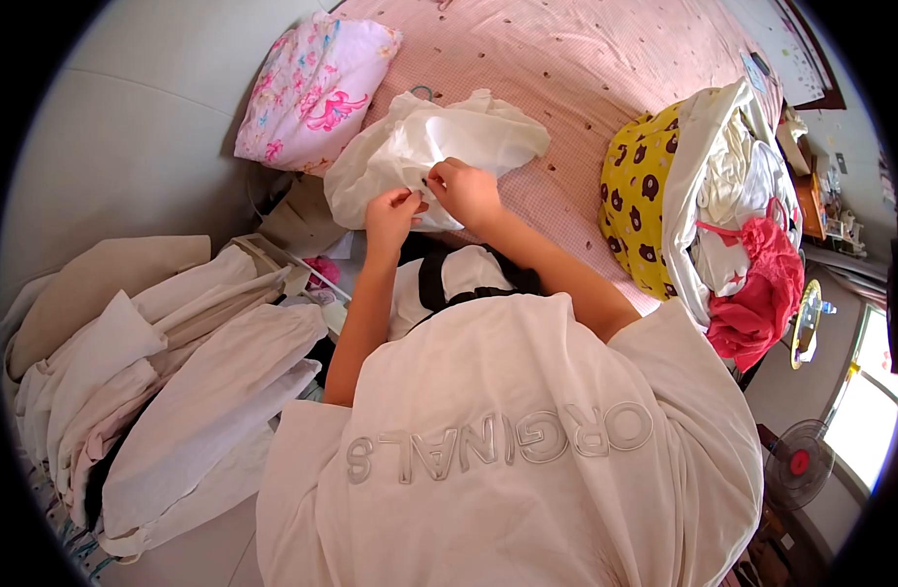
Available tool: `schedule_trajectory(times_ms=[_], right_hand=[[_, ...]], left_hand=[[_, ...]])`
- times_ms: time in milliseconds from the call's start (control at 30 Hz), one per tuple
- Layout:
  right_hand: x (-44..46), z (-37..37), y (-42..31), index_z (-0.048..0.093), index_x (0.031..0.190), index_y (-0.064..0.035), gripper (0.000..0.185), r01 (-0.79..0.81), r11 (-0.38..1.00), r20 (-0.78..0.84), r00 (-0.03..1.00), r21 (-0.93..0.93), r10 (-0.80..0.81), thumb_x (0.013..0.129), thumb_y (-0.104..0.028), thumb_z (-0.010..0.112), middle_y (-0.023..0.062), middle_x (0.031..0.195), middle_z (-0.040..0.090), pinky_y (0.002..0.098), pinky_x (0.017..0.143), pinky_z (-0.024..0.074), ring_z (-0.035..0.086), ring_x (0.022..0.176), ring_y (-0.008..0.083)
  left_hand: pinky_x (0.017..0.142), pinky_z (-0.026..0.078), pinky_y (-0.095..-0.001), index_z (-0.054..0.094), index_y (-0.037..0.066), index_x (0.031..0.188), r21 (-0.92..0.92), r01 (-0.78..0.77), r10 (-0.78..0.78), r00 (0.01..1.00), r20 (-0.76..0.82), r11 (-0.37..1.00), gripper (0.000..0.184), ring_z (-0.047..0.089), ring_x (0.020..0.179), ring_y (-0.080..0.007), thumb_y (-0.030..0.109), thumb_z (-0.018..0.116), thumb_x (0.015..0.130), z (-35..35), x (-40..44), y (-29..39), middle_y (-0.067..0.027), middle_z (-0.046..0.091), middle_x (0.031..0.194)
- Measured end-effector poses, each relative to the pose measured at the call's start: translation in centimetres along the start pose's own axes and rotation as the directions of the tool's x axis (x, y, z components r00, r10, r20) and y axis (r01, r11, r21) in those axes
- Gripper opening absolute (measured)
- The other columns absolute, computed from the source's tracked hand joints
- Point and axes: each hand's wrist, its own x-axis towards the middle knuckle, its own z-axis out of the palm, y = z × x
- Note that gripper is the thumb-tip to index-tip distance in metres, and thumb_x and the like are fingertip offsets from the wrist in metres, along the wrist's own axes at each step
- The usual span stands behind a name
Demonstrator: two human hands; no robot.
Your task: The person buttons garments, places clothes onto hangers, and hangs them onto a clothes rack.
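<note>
Garment (488,132), white and thin, is lying bunched on the pink checked bedsheet (557,59), just in front of the person's body. A thin greenish hook (423,91) is showing beyond its far edge, and the floral pillow (312,93) is resting beside it on the left. Both hands are working close together at the near part of the cloth, where a small dark piece (426,182), perhaps a button, is showing by the right fingertips. For neat handling, the left hand (390,217) should be steadying the cloth right beside that piece, keeping the fabric flat and slack, while the right hand (464,194) is guiding it by the edge; pulling hard would be straining such light material. As for grip, the left thumb and fingers are closing in a narrow pinch on the cloth, with hardly any gap. The right thumb and index finger are also nearly meeting, pinching the cloth by the dark piece; whether they are gripping the piece itself, I cannot tell.
</note>
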Motion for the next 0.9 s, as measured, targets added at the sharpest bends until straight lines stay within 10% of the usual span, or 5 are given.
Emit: schedule_trajectory(times_ms=[433,900], right_hand=[[-0.4,0.2,0.1,0.062,0.083,-0.0022,0.014,0.072,0.985,0.027,0.997,0.155,-0.077,0.075,-0.013,0.059,0.013,0.08,0.061,0.035,0.063,0.0462,0.058,0.069,0.0298],[0.0,1.1,1.7,0.064,0.082,-0.0003,0.019,-0.276,0.802,0.266,0.952,0.531,0.152,0.075,-0.017,0.057,0.0141,0.069,0.063,0.0317,0.059,0.0477,0.06,0.059,0.0227]], left_hand=[[0.057,0.049,-0.023,0.061,-0.006,0.087,0.015,-0.081,0.082,0.995,-0.065,0.997,0.021,0.063,0.07,-0.0135,0.013,0.053,0.083,0.0,-0.4,-0.2,-0.0078,0.063,0.076],[0.056,0.045,-0.027,0.06,-0.003,0.081,0.365,-0.446,0.487,0.873,-0.024,0.817,0.015,0.06,0.059,-0.0174,0.011,0.059,0.077,0.2,-0.7,-0.5,-0.0126,0.062,0.068]])
